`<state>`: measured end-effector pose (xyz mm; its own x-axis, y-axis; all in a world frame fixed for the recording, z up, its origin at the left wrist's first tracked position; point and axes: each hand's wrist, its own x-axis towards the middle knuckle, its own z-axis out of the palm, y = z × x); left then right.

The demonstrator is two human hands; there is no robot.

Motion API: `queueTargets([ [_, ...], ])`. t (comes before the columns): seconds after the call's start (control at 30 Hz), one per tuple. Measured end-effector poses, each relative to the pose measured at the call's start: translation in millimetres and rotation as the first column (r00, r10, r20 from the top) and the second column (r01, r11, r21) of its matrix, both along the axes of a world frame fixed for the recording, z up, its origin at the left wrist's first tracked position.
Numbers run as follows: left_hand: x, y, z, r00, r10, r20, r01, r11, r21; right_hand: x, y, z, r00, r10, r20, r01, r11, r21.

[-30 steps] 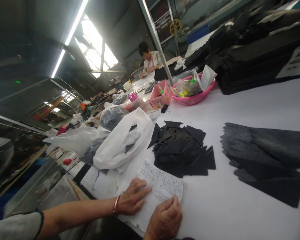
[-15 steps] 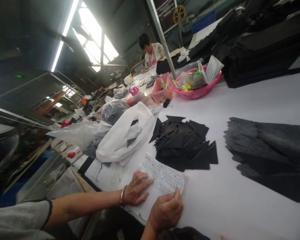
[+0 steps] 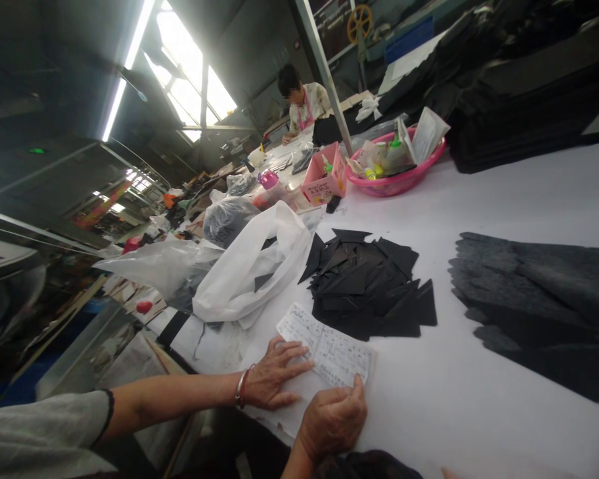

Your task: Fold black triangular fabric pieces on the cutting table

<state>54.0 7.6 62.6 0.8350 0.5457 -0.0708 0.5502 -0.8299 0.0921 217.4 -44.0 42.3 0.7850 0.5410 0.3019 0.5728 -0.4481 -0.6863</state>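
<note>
A small open notebook (image 3: 329,349) with handwritten pages lies on the white table in front of me. My left hand (image 3: 274,376) rests flat with fingers spread, the fingertips on the notebook's lower left part. A bracelet circles that wrist. My right hand (image 3: 335,416) is closed at the notebook's lower right corner, its fingers curled and pressed together on the page edge. Just beyond the notebook sits a loose pile of black pointed pieces (image 3: 364,283).
Dark scallop-edged sheets (image 3: 539,299) lie at the right. A white plastic bag (image 3: 214,293) stands left of the pile. Farther back are a pink box (image 3: 324,183), a pink basin (image 3: 397,181) holding bottles, and a metal post (image 3: 324,73). A person (image 3: 307,110) sits at the far end.
My left hand has shifted slightly right, its fingers reaching a little farther over the page. The right hand stays at the notebook's corner, almost unmoved.
</note>
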Motion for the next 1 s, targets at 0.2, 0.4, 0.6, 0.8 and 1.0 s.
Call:
queueTargets([
  [0.2, 17, 2, -9.1, 0.999, 0.039, 0.008, -0.040, 0.992, 0.122, -1, 1, -4.8, 0.999, -0.027, 0.035, 0.026, 0.999, 0.028],
  [0.4, 23, 3, -19.7, 0.993, 0.068, 0.094, -0.079, 0.990, 0.117, 3, 2, -9.9, 0.998, -0.020, 0.052, 0.014, 0.993, 0.114],
  [0.6, 20, 2, -20.1, 0.986, 0.105, 0.132, -0.114, 0.992, 0.062, 5, 1, -5.9, 0.997, -0.029, 0.077, 0.020, 0.993, 0.120],
  [0.8, 18, 4, 1.5, 0.980, 0.175, 0.095, -0.171, 0.984, -0.051, 3, -4, -8.3, 0.998, -0.001, 0.059, -0.007, 0.992, 0.127],
  [1.0, 27, -2, 22.4, 0.988, 0.156, -0.019, -0.155, 0.988, 0.023, -1, -4, -4.0, 0.998, -0.028, -0.049, 0.032, 0.997, 0.077],
])
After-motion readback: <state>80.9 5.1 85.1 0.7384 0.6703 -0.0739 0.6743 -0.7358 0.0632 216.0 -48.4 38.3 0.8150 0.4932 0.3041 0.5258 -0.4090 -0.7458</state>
